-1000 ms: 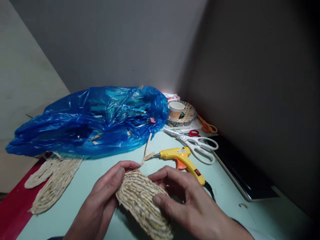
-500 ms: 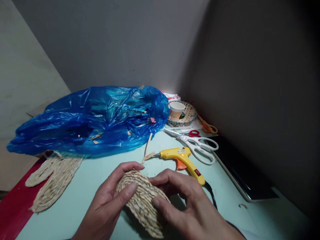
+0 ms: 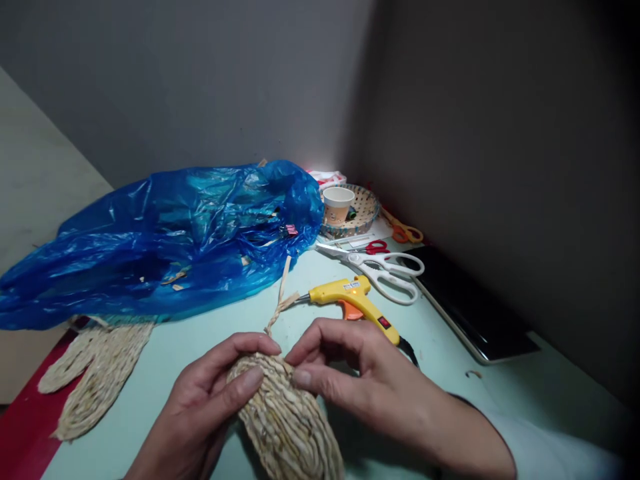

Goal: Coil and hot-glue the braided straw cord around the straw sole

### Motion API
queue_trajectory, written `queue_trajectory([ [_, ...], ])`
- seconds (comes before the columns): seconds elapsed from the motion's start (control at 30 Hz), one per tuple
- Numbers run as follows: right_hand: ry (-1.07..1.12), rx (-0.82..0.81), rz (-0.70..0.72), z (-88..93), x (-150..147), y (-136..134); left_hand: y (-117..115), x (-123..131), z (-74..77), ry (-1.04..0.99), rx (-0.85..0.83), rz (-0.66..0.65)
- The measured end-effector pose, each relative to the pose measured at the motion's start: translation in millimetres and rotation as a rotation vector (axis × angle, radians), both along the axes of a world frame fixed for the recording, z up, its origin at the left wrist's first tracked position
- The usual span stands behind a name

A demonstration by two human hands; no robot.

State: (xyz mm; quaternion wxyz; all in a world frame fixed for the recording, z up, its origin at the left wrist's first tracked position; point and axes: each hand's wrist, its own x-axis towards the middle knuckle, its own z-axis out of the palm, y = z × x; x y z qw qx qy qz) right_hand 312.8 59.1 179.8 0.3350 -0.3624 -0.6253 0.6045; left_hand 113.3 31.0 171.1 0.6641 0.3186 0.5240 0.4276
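Observation:
Between my hands is an oval piece of coiled straw braid [image 3: 290, 417], pale tan with ridged rows. My left hand [image 3: 220, 387] grips its left upper edge, thumb on top and fingers behind. At its upper right edge, my right hand [image 3: 345, 380] pinches the rim between thumb and index finger. A loose braid end [image 3: 276, 312] runs up from the piece and splits into flat strands beyond my fingertips. Just past it lies a yellow glue gun [image 3: 350, 293] with an orange trigger, its nozzle close to the strands.
A blue plastic bag [image 3: 175, 233] spreads across the back left, with a mitten-shaped braided piece [image 3: 105, 377] below it. White-handled scissors [image 3: 385, 270], a paper cup [image 3: 337, 205] in a woven basket [image 3: 367, 217], orange scissors [image 3: 407, 230] and a black tablet [image 3: 470, 307] lie to the right.
My right hand has slid up the straw piece to its upper edge, fingertips closer to my left hand. The piece has tilted to show more of its face. The view has shifted slightly.

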Motion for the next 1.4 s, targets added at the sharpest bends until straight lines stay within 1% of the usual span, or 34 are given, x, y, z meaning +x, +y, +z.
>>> queue_trajectory([
  [0.13, 0.088, -0.063, 0.02, -1.8, -0.5, 3.0, -0.1, 2.3, 5.9, -0.095, -0.077, -0.027],
  [0.23, 0.082, -0.061, 0.002, 1.1, -0.4, 3.7, -0.6, 4.5, 8.0, -0.139, -0.11, 0.008],
  [0.33, -0.049, 0.012, -0.006, 6.1, 0.0, 4.5, -1.4, 7.5, 8.4, -0.121, -0.11, 0.053],
  [0.47, -0.199, 0.177, 0.014, 8.6, 1.3, 5.4, -2.3, 10.1, 8.8, -0.075, -0.094, 0.082],
  [0.53, -0.227, 0.221, 0.039, 8.1, 2.8, 5.4, -2.5, 10.1, 9.2, -0.06, -0.083, 0.083],
  [0.67, -0.233, 0.25, 0.1, 7.6, 5.6, 4.1, -2.8, 8.1, 8.7, -0.028, -0.082, 0.064],
  [0.77, -0.289, 0.376, 0.076, 6.7, 5.6, 1.6, -3.2, 7.6, 7.7, -0.011, -0.089, 0.043],
  [0.83, -0.361, 0.517, 0.055, 4.0, 4.4, 0.2, -3.5, 8.1, 7.1, -0.007, -0.083, 0.032],
  [0.97, -0.494, 0.851, 0.029, -6.2, 2.1, 1.6, -3.5, 9.7, 5.6, -0.024, -0.086, 0.023],
  [1.03, -0.511, 0.964, 0.036, -11.0, 2.2, 3.6, -3.3, 10.3, 4.2, -0.05, -0.101, 0.033],
  [1.13, -0.511, 1.073, 0.045, -14.3, 3.5, 5.7, -3.5, 10.8, 1.3, -0.065, -0.109, 0.033],
  [1.23, -0.504, 1.16, 0.058, -13.6, 4.5, 5.4, -4.5, 10.2, -1.1, -0.059, -0.083, 0.017],
  [1.4, -0.514, 1.194, 0.079, -10.7, 3.5, 3.5, -5.8, 7.3, -1.3, 0.041, 0.032, -0.031],
])
